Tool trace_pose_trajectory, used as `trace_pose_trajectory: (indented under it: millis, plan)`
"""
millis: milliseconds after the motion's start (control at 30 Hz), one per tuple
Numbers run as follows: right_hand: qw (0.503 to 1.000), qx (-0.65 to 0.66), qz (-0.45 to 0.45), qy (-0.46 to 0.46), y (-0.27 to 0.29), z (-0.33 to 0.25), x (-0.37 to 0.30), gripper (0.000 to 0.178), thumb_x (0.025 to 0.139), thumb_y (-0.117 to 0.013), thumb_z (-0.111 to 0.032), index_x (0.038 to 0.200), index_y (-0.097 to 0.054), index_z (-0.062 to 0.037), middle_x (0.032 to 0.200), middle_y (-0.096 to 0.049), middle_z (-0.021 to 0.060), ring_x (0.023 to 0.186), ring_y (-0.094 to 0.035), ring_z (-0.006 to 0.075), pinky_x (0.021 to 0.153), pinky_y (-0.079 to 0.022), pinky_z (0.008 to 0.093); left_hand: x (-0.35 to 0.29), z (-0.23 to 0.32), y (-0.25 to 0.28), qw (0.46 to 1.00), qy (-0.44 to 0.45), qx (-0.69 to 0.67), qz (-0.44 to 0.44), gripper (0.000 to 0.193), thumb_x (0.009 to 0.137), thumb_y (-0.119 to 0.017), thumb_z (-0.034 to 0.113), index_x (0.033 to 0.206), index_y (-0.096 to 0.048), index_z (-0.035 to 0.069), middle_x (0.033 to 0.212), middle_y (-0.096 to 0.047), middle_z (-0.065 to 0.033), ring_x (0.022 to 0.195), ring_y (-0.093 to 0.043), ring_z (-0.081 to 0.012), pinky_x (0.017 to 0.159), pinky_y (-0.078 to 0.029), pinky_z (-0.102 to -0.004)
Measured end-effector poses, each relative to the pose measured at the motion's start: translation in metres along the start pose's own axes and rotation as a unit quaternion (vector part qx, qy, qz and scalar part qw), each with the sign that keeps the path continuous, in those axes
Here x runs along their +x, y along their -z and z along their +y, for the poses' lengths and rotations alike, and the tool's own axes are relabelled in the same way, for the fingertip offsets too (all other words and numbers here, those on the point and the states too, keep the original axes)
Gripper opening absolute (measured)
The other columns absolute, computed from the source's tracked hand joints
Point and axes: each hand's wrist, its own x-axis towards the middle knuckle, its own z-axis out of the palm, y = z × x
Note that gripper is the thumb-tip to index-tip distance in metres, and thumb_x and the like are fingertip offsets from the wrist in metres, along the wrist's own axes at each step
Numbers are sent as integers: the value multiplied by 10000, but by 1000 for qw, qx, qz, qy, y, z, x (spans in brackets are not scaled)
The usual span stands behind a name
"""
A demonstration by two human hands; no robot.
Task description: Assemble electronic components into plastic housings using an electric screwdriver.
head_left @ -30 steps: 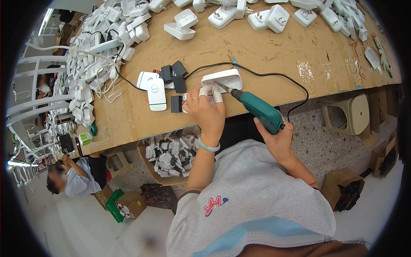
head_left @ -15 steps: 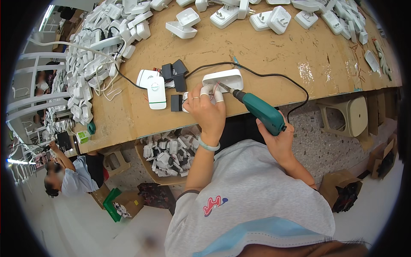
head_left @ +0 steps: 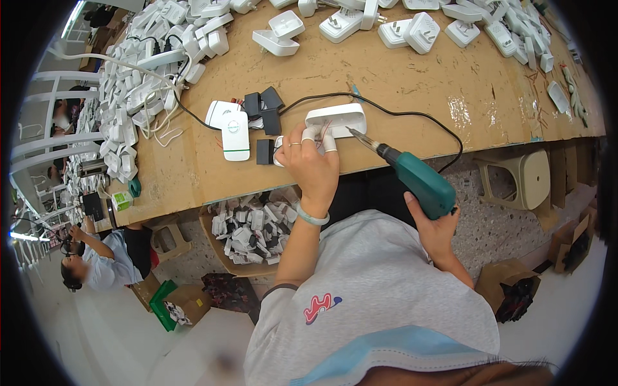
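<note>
One green tool [head_left: 425, 183] is gripped in the right hand [head_left: 439, 226], its tip drawn back from the red wires [head_left: 326, 127] to the right end of one white casing [head_left: 354, 118] on the counter [head_left: 399, 83]; contact with the wires seems broken off. The left hand [head_left: 310, 161] stays put, fingers bent at the wires in the casing; whether they pinch anything I cannot tell. To the left lie four dark blocks [head_left: 271, 121] and two white units [head_left: 236, 143], overlapping. Farther off, the heaped white casings [head_left: 174, 19] defy counting.

L grip [head_left: 312, 170] fwd, palm-dn, fingers [head_left: 295, 152] bent, R grip [head_left: 439, 233] nearer torso, curled tight, thumb [head_left: 413, 208] extended, forearms [head_left: 301, 249] apart
</note>
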Motion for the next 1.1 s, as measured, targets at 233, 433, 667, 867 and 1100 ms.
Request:
trace_pose_trajectory:
  millis: [233, 433, 667, 867, 1100]
  plan:
    - [998, 37, 15, -43, 14, 0, -11, 201, 880, -782, -37, 1049, -678, -7, 864, -653, 6, 721, -582, 74, 650, -473, 232, 1, 2, 1, 1000, 6, 7, 3, 224, 759, -711, 85, 975, -711, 23, 1153, -661, -119, 1068, -567, -317, 920, -334, -462]
    - [998, 27, 39, -30, 10, -9, -11, 169, 869, -797, -66, 992, -727, 26, 876, -726, 32, 759, -633, 81, 702, -506, 238, 3, 3, 2, 1000, 7, 6, -6, 206, 768, -717, 83, 962, -710, 18, 1144, -668, -123, 1043, -575, -318, 898, -336, -458]
    - [999, 26, 27, -31, 9, -10, -10, 156, 867, -796, -68, 976, -734, 25, 836, -718, 10, 733, -615, 62, 671, -489, 226, 2, 2, 1, 1000, 9, 9, -1, 212, 773, -714, 71, 974, -707, 6, 1155, -663, -129, 1071, -574, -339, 897, -355, -472]
    - [998, 30, 6, -51, 14, -8, -13, 194, 871, -792, -52, 1032, -706, 13, 907, -703, 24, 801, -618, 84, 726, -499, 244, 6, 10, 11, 999, -12, 26, 14, 216, 787, -743, 82, 992, -727, 17, 1165, -661, -124, 1079, -563, -328, 919, -392, -455]
    - [998, 16, -13, -61, 15, -5, -14, 255, 872, -792, -43, 1095, -679, 4, 995, -696, 50, 874, -632, 114, 779, -514, 266, 9, 25, 26, 997, -54, -17, 49, 231, 820, -776, 87, 1045, -750, 41, 1166, -651, -124, 1109, -536, -335, 960, -408, -460]
